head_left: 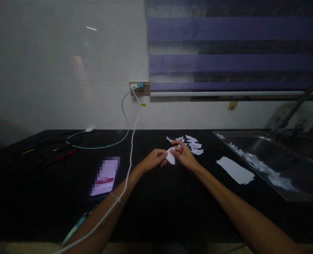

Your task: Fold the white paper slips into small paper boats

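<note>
Between my two hands, over the dark counter, is a small folded piece of white paper [170, 157]. My left hand [156, 158] pinches its left edge with thumb and fingers. On the other side my right hand [182, 153] grips the paper's upper right part, thumb on the near face. Just behind my right hand lie several small folded paper pieces [195, 145], partly hidden by its fingers. A stack of flat white paper sheets [235, 170] rests to the right, apart from both hands.
A lit phone [105, 178] lies left of my left forearm. A white cable [131, 148] runs from the wall socket [140, 88] across that forearm. At right is a metal sink [267, 148] with more folded papers [259, 165] along its edge. A red-handled tool [66, 155] lies far left.
</note>
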`<state>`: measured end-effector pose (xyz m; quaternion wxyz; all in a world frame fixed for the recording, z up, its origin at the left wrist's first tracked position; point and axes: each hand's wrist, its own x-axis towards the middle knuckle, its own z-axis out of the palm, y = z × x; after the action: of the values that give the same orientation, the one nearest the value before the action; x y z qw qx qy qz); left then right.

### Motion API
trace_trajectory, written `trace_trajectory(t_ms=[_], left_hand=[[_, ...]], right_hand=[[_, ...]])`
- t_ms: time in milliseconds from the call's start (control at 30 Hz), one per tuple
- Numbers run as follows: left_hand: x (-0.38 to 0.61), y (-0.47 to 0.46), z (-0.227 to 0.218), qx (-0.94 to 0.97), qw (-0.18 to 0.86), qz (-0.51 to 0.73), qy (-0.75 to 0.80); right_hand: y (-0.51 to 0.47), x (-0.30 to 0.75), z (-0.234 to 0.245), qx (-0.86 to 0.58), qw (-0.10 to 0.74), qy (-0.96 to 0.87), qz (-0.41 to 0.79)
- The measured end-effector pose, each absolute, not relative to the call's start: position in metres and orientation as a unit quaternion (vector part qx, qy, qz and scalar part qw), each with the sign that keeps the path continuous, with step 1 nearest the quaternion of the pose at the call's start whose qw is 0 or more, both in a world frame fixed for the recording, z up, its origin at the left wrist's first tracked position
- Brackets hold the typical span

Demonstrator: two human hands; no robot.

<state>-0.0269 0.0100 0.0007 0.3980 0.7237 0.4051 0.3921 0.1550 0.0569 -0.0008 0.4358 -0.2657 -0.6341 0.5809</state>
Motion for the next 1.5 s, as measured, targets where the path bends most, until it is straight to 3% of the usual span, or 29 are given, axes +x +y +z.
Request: trace_trajectory(t_ms=[133,233,467,833,1067,1233,1500], left_hand=[[-0.024,0.013,-0.002,0.69,0.295,0.448,0.485],[-0.022,0.01,0.004,0.677,0.299,0.453,0.496],[-0.021,0.009,0.006,0.683,0.385,0.413,0.463],[-0.016,0.012,-0.001,0.645,0.31,0.482,0.506],[-0.018,0.012,0.001,0.64,0.288,0.475,0.53],[-0.02,0.013,0.001,0.631,0.261,0.508,0.526],[-0.013,0.013,0.002,0.63,0.303,0.518,0.493]], right_hand=[[0.057,0.151,-0.001,-0.304,0.515,-0.622,0.505],[0.056,0.15,-0.002,-0.323,0.524,-0.664,0.424],[0.047,0.151,0.002,-0.322,0.498,-0.729,0.341],[0.038,0.146,-0.007,-0.3,0.467,-0.823,0.121],[0.036,0.144,-0.014,-0.274,0.426,-0.857,0.097],[0.027,0.144,-0.004,-0.272,0.436,-0.853,0.091],[0.022,0.146,0.008,-0.286,0.46,-0.839,0.056]])
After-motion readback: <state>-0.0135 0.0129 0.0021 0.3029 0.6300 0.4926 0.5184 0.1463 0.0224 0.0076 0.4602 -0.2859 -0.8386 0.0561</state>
